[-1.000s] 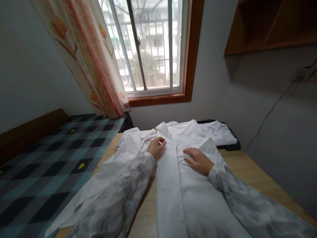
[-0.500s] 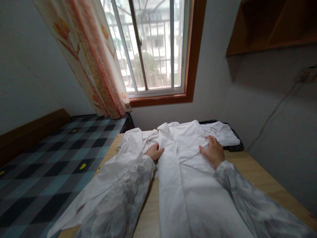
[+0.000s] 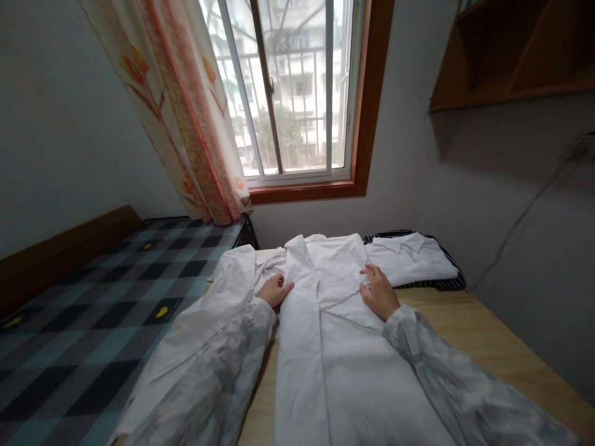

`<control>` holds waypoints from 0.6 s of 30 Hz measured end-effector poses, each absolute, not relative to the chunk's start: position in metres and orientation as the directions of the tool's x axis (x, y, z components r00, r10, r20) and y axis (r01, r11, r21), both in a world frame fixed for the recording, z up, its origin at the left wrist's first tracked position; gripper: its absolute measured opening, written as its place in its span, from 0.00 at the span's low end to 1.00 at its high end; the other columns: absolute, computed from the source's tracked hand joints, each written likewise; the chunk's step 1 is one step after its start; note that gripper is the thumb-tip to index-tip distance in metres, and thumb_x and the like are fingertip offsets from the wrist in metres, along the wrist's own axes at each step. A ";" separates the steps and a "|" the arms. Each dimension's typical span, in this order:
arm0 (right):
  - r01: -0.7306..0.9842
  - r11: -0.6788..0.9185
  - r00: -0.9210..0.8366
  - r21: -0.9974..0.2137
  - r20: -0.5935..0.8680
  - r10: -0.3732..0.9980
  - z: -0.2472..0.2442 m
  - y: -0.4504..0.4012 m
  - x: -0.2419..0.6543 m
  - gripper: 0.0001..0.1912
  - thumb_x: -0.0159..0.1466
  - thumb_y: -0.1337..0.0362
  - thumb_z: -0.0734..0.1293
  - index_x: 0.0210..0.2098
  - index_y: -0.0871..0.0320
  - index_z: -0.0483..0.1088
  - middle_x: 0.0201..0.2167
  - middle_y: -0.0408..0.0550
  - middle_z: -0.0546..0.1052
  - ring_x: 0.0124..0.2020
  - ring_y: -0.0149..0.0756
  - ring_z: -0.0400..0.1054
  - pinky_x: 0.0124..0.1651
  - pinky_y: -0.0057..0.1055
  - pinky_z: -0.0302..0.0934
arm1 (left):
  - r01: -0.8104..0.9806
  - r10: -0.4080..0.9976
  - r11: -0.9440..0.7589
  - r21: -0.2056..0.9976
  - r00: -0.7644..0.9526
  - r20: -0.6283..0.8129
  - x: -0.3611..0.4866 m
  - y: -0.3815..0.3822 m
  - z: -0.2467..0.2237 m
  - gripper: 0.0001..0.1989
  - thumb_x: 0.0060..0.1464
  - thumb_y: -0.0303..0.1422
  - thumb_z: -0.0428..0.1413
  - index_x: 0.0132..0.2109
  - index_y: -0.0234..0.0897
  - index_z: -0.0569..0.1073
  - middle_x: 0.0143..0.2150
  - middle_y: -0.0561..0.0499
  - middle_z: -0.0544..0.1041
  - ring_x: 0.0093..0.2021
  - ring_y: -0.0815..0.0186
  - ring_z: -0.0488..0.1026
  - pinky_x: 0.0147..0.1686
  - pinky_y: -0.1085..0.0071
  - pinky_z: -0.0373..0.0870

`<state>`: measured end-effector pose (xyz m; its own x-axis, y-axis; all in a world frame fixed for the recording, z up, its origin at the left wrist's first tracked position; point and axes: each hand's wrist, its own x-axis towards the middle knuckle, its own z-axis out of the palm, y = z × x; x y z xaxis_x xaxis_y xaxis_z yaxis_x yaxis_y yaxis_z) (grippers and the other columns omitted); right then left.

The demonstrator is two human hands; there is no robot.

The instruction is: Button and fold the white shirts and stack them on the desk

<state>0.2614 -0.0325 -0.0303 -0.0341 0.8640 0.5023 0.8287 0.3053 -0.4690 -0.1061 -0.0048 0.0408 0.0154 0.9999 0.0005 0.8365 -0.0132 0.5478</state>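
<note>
A white shirt [image 3: 302, 347], folded lengthwise with its collar at the far end, lies on the wooden table [image 3: 441, 328]. At its left edge, my left hand [image 3: 276, 290] is closed on the cloth, thumb on top and the other fingers partly hidden. My right hand [image 3: 381, 292] rests on the shirt's right edge, fingertips touching it, with thumb and fingers apart. A second white garment [image 3: 204, 328] is spread loosely to the left, partly beneath my left sleeve.
At the back right, a folded white shirt [image 3: 413, 263] lies on black striped cloth [image 3: 450, 282]. A bed with a checked cover [image 3: 116, 310] stands left of the table. Behind are a curtain [image 3: 186, 124] and a window [image 3: 297, 111]; a wooden shelf [image 3: 511, 56] hangs at upper right.
Both hands and the lengthwise-folded shirt have shifted left, away from the folded shirt at the back right, more of which now shows. The camera view has turned slightly.
</note>
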 end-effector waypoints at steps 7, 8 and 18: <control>0.885 0.303 -0.116 -0.354 0.463 0.879 -0.005 -0.036 0.253 0.27 0.64 0.60 0.69 0.62 0.59 0.71 0.73 0.66 0.63 0.75 0.65 0.55 0.76 0.59 0.53 | 0.922 0.997 0.022 0.388 -0.048 0.058 -0.097 -0.012 0.047 0.19 0.66 0.50 0.56 0.35 0.40 0.74 0.36 0.46 0.81 0.38 0.57 0.77 0.35 0.67 0.60; 0.883 0.330 -0.144 -0.334 0.476 0.868 0.003 -0.034 0.248 0.28 0.64 0.58 0.70 0.62 0.58 0.71 0.75 0.65 0.62 0.77 0.66 0.51 0.77 0.61 0.50 | 0.925 0.995 0.033 0.378 -0.064 0.071 -0.096 -0.013 0.046 0.20 0.67 0.51 0.56 0.36 0.40 0.74 0.37 0.45 0.81 0.38 0.57 0.77 0.34 0.67 0.59; 0.598 0.128 -0.113 -0.791 0.075 0.991 0.041 0.091 0.147 0.37 0.60 0.49 0.79 0.62 0.61 0.70 0.58 0.63 0.80 0.58 0.52 0.76 0.63 0.44 0.66 | 0.904 0.985 0.052 0.425 -0.115 0.125 -0.096 -0.026 0.032 0.18 0.69 0.50 0.55 0.39 0.42 0.77 0.37 0.47 0.83 0.39 0.57 0.79 0.32 0.66 0.52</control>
<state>0.1471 0.0912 0.0408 -0.1126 0.9908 0.0755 0.5979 0.1283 -0.7913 -0.0961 -0.0260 0.0325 -0.1152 0.9855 0.1247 0.9037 0.0519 0.4250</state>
